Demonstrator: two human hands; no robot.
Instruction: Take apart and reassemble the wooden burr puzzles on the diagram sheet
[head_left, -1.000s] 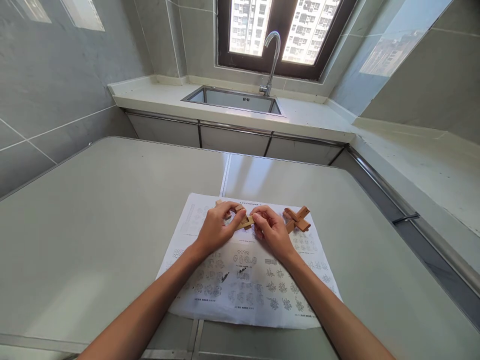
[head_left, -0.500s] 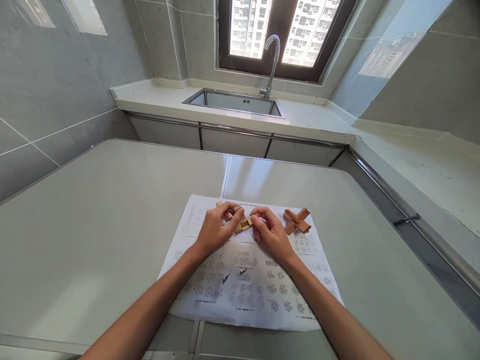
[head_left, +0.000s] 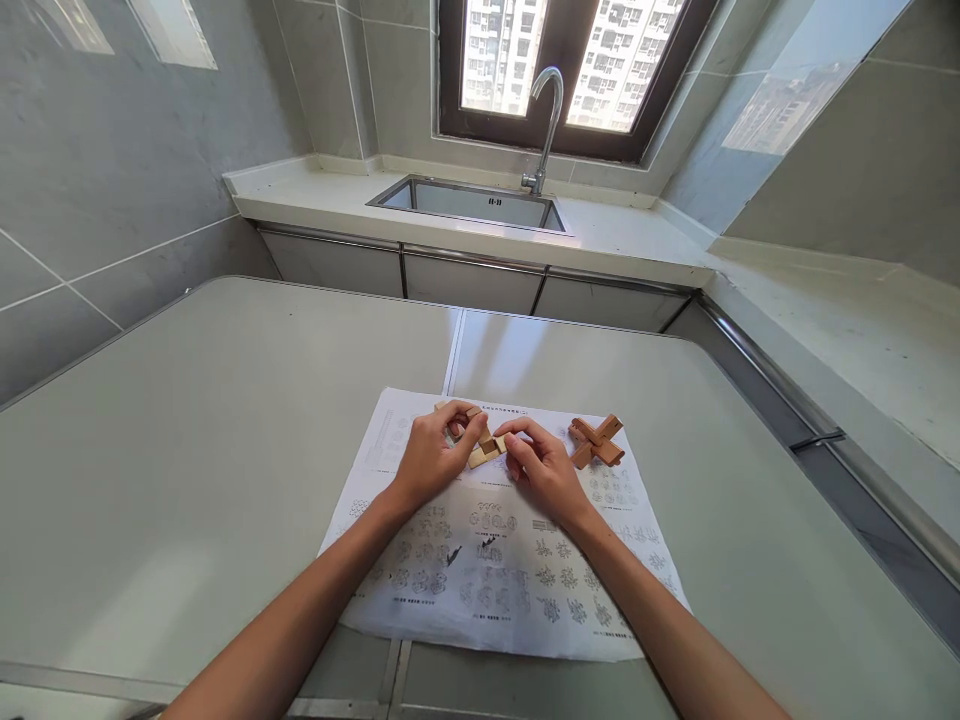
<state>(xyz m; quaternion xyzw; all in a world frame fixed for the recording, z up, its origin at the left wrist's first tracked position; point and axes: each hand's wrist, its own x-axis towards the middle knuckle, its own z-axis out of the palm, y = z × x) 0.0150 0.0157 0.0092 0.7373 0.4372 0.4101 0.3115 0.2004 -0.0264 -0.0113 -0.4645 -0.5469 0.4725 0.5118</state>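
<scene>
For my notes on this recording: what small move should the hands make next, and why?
Probably a gentle, slight push by the right hand on the pale wooden pieces, with the left hand bracing them. Fingers of both hands are at these pieces, and a darker recess seems to show between them, so a small adjustment looks easier than regripping.

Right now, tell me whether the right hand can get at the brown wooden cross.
Probably yes: the brown wooden cross lies just beside the right hand, with nothing visible between them, though that hand appears to hold the pale wooden pieces.
</scene>
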